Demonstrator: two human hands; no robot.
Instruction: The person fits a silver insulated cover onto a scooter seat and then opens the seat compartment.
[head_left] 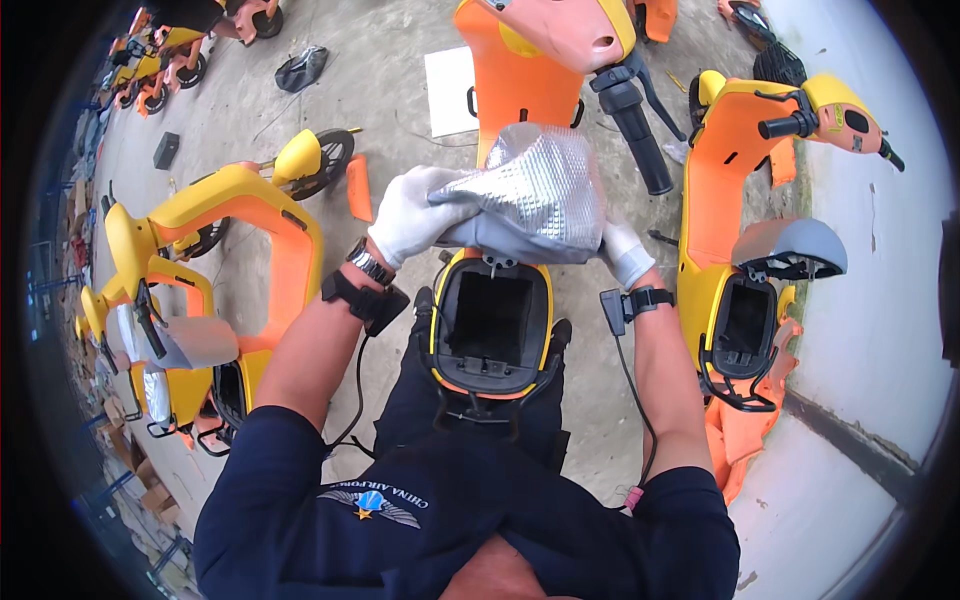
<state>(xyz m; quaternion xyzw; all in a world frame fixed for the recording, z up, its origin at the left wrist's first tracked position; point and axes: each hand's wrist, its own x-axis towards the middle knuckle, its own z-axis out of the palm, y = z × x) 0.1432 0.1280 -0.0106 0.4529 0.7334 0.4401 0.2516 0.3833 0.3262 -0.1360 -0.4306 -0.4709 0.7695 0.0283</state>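
A silver, quilted foil seat cover (540, 190) with a grey lower edge sits around the raised seat of the scooter in front of me; most of the seat is hidden. My left hand (412, 212), in a white glove, pinches the cover's left side. At its lower right edge is my right hand (625, 252), also gloved and closed on the cover, some fingers hidden behind it. Below the hinge (497, 264), the dark storage box (490, 320) under the seat lies exposed between my legs. The scooter's orange front shield (520, 85) rises beyond the cover.
The scooter's black handlebar grip (643, 150) juts out at the upper right. Yellow-and-orange scooters stand at left (270, 215) and right (710, 210), the right one with its seat (790, 248) raised. A white wall (860, 300) borders the right side. A white sheet (450, 92) lies on the concrete.
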